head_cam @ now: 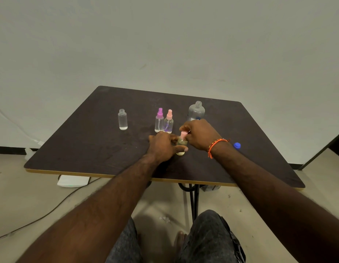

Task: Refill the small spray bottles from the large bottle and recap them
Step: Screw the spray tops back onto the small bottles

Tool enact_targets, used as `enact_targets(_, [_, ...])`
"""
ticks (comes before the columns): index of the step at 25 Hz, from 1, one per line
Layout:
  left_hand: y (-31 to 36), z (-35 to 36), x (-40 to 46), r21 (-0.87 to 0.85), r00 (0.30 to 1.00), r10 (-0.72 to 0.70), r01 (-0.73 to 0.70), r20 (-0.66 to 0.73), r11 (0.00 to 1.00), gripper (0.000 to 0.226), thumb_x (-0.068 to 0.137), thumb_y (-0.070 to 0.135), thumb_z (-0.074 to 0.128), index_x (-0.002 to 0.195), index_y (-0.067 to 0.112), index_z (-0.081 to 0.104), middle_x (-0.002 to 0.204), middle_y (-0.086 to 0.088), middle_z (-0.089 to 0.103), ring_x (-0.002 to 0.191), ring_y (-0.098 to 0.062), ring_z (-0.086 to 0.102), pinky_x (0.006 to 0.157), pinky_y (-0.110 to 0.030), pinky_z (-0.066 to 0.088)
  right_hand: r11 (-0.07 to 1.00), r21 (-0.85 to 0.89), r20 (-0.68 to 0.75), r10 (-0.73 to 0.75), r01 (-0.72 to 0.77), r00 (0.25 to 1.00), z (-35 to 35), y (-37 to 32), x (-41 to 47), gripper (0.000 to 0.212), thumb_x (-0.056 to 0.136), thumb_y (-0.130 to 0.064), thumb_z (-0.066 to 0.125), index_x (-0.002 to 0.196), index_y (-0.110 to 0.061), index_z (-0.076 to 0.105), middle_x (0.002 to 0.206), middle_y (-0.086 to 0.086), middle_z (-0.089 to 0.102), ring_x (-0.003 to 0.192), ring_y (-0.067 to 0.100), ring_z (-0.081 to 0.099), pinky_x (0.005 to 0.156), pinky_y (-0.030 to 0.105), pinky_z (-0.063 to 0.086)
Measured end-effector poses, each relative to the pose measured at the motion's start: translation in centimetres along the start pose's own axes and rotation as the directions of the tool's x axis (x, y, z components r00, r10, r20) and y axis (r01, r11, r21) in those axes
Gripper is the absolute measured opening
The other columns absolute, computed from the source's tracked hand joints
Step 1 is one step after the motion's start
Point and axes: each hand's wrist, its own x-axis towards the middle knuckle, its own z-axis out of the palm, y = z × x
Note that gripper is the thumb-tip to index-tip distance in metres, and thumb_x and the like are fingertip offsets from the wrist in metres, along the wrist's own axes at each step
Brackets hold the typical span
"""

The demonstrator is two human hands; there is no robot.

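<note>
A small clear spray bottle point(181, 144) stands upright on the dark table point(89, 145). My left hand point(164, 146) grips its body. My right hand point(200, 134) pinches its pink spray cap point(183, 134) from above. Behind them stand two capped small bottles, one with a purple cap point(159, 120) and one with a pink cap point(168, 121). An uncapped small bottle point(122, 119) stands alone to the left. The large clear bottle point(196, 110) stands uncapped behind my right hand. Its blue cap point(237, 145) lies on the table to the right.
The table's front edge point(127, 176) runs close to my knees. A white box point(73, 181) and a cable lie on the floor under the left side. A dark frame point(324, 149) leans at the far right.
</note>
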Motion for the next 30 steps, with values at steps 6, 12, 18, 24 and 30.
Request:
enact_targets(6, [0.2,0.0,0.1,0.032,1.0,-0.015,0.015,0.013,0.999,0.04,0.081,0.063,0.077,0.109,0.035,0.076,0.089,0.018,0.069,0.102,-0.009,0.061,0.096,-0.044,0.03,0.997,-0.009,-0.02,0.077,-0.078,0.997,0.4,0.5,0.4,0.021,0.083,-0.025,0.078,0.101,-0.014,0.076,0.098,0.004,0.074,0.086,0.017,0.067,0.073,0.025,0.046])
enact_targets(12, [0.2,0.0,0.1,0.026,1.0,-0.021,0.02,0.002,0.999,0.038,0.081,0.062,0.078,0.108,0.036,0.077,0.089,0.02,0.067,0.101,-0.007,0.057,0.098,-0.045,0.03,0.998,0.051,0.07,-0.04,0.037,0.997,-0.4,1.2,-0.2,0.039,0.093,-0.014,0.066,0.131,-0.018,0.063,0.128,0.004,0.067,0.113,0.02,0.064,0.099,0.033,0.05])
enact_targets(18, [0.0,0.1,0.4,0.055,1.0,-0.019,0.019,0.01,0.998,0.042,0.08,0.065,0.077,0.109,0.035,0.076,0.088,0.021,0.064,0.101,-0.009,0.057,0.102,-0.048,0.032,0.998,0.059,0.014,-0.022,0.021,1.0,0.3,1.0,-0.1,0.032,0.094,-0.013,0.063,0.125,-0.016,0.069,0.123,0.004,0.07,0.112,0.02,0.065,0.097,0.03,0.046])
enact_targets(24, [0.3,0.1,0.1,0.056,1.0,-0.013,0.014,-0.013,0.998,0.037,0.082,0.062,0.077,0.106,0.033,0.077,0.087,0.017,0.068,0.101,-0.011,0.059,0.099,-0.045,0.03,0.971,0.198,-0.07,0.153,-0.136,0.986,2.5,2.2,-1.7,0.034,0.093,-0.034,0.065,0.123,-0.018,0.067,0.109,0.006,0.072,0.101,0.021,0.066,0.091,0.035,0.053])
enact_targets(30, [0.4,-1.7,-0.5,0.111,1.0,-0.008,0.007,0.012,0.994,0.026,0.085,0.053,0.078,0.095,0.029,0.077,0.093,0.01,0.074,0.102,-0.014,0.064,0.106,-0.05,0.036,0.911,0.39,-0.056,0.171,-0.136,0.984,4.5,1.4,-2.7,0.035,0.093,-0.034,0.066,0.125,-0.019,0.065,0.113,0.001,0.071,0.104,0.014,0.063,0.096,0.035,0.05])
